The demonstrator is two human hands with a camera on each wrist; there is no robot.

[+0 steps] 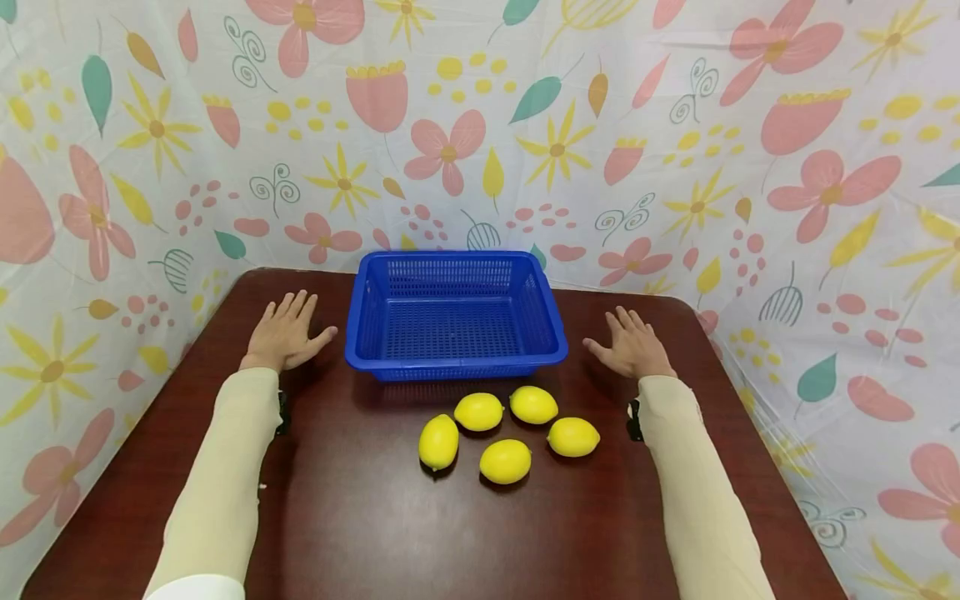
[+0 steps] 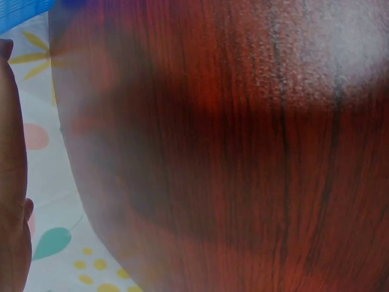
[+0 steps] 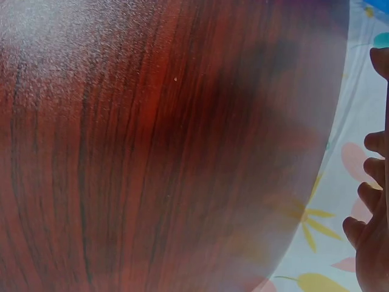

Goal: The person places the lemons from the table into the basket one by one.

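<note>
A blue basket [image 1: 457, 364] stands upright on the far part of the dark wooden table [image 1: 360, 533]. Five yellow lemons [image 1: 506, 462] lie loosely grouped off its near side, between its four and six o'clock, all outside it. At the basket's nine o'clock is the left hand [image 1: 283, 333], fingers straight, thumb spread out toward the rim and just short of it. At three o'clock is the right hand [image 1: 632, 343], fingers likewise extended, its thumb also reaching toward the basket without touching. Both grips are slack and hold nothing; whether the palms touch the table cannot be told. Pale sleeves [image 1: 217, 467] cover the person's arms. At twelve o'clock hangs a flowered curtain [image 1: 450, 83].
</note>
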